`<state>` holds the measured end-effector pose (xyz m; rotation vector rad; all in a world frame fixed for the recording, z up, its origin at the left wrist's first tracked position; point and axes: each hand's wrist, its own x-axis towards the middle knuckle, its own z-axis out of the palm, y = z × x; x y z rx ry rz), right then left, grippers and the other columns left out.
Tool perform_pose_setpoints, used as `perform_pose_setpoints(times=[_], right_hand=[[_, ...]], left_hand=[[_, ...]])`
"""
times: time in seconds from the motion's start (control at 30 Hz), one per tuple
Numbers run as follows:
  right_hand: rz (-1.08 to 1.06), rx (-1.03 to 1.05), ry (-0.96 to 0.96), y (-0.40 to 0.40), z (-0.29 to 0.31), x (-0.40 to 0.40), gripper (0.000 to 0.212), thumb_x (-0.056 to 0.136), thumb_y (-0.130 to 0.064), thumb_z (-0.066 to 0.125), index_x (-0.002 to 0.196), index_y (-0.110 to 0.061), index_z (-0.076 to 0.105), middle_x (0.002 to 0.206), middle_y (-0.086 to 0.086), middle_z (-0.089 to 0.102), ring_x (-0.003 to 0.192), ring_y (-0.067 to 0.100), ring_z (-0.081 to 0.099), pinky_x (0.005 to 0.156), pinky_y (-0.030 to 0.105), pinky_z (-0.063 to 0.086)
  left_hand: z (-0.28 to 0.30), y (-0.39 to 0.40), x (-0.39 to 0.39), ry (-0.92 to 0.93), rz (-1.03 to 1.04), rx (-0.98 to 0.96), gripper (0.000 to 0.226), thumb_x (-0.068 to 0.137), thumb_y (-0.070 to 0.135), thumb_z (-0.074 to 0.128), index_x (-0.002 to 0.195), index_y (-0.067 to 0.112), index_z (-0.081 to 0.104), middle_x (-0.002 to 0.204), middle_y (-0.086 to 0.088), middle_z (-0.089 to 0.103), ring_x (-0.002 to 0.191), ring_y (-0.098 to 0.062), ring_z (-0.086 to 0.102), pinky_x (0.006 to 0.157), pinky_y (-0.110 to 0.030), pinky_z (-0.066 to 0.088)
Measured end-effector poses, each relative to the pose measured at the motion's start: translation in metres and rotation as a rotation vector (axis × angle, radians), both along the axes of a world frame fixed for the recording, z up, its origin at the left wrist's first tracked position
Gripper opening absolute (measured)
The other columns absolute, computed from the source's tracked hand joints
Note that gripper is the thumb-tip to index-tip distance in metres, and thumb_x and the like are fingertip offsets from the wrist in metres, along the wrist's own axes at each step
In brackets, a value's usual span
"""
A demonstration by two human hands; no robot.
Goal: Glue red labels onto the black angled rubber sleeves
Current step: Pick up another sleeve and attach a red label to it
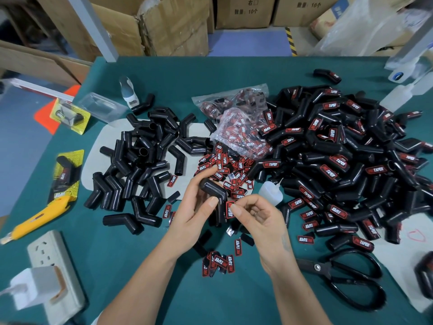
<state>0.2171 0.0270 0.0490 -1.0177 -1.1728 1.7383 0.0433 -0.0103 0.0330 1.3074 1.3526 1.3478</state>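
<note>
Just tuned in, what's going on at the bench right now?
A person is labelling black angled rubber sleeves. The left hand holds one sleeve above the green table, while the right hand pinches a red label against its lower leg. Unlabelled sleeves are piled on the left, labelled sleeves on the right, loose labels between them. A small glue bottle lies near the right hand.

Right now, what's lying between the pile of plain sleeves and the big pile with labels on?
In the head view, loose red labels and clear bags of labels lie between the plain pile and labelled pile.
</note>
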Motion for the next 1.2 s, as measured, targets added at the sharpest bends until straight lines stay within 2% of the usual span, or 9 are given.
perform_pose_setpoints(times=[0.27,0.4,0.53,0.6,0.77,0.93,1.2], right_hand=[[-0.021,0.013,-0.009,0.0006,0.0001,-0.0003,0.013,0.088,-0.018,0.077,0.082,-0.029,0.076,0.081,-0.011,0.072,0.076,0.002,0.064,0.071,0.013,0.051],[-0.010,0.014,-0.006,0.0004,0.0005,0.0000,0.011,0.086,-0.020,0.078,0.081,-0.030,0.076,0.081,-0.010,0.072,0.077,0.003,0.065,0.071,0.014,0.052],[0.001,0.009,-0.013,-0.0002,-0.0011,-0.0025,0.009,0.087,-0.020,0.078,0.082,-0.027,0.075,0.080,-0.008,0.071,0.075,0.005,0.063,0.070,0.014,0.051],[-0.016,0.008,-0.011,0.0010,-0.0018,-0.0017,0.009,0.087,-0.021,0.078,0.082,-0.028,0.076,0.081,-0.008,0.072,0.076,0.004,0.063,0.070,0.014,0.051],[-0.015,-0.010,0.031,0.0009,0.0004,0.0023,0.009,0.080,-0.037,0.080,0.082,-0.028,0.076,0.082,-0.009,0.071,0.078,0.004,0.064,0.073,0.014,0.051],[0.040,-0.058,0.024,0.0000,0.0002,0.0006,0.016,0.078,-0.040,0.081,0.083,-0.026,0.076,0.082,-0.006,0.071,0.079,0.007,0.064,0.078,0.017,0.050],[0.059,-0.088,0.010,0.0005,-0.0011,0.0014,0.003,0.085,-0.026,0.077,0.082,-0.027,0.077,0.083,-0.006,0.072,0.081,0.007,0.065,0.080,0.018,0.050]], left_hand=[[-0.0025,0.0001,-0.0010,-0.014,-0.004,-0.012,0.048,0.106,0.032,0.055,0.153,0.037,0.045,0.130,0.005,0.060,0.114,-0.014,0.058,0.102,-0.025,0.044],[-0.0041,0.0001,-0.0014,-0.027,-0.004,-0.019,0.049,0.105,0.033,0.055,0.153,0.037,0.045,0.135,0.001,0.059,0.117,-0.016,0.057,0.103,-0.029,0.044],[-0.0045,0.0010,-0.0010,-0.031,-0.014,-0.004,0.049,0.105,0.030,0.055,0.153,0.036,0.045,0.125,0.003,0.061,0.109,-0.017,0.057,0.101,-0.028,0.046],[-0.0049,0.0011,-0.0017,-0.037,-0.009,-0.001,0.048,0.105,0.031,0.056,0.152,0.037,0.045,0.131,0.003,0.060,0.114,-0.017,0.057,0.104,-0.028,0.045],[-0.0046,0.0004,-0.0018,-0.039,0.002,0.012,0.050,0.106,0.043,0.058,0.153,0.035,0.045,0.126,-0.001,0.062,0.112,-0.022,0.058,0.103,-0.031,0.047],[-0.0034,-0.0001,-0.0003,-0.054,0.038,0.049,0.047,0.105,0.044,0.059,0.150,0.035,0.047,0.123,-0.003,0.061,0.110,-0.019,0.059,0.101,-0.028,0.047],[-0.0057,-0.0010,-0.0006,-0.008,0.016,0.054,0.045,0.107,0.029,0.055,0.150,0.035,0.046,0.122,0.005,0.061,0.112,-0.015,0.060,0.102,-0.026,0.047]])
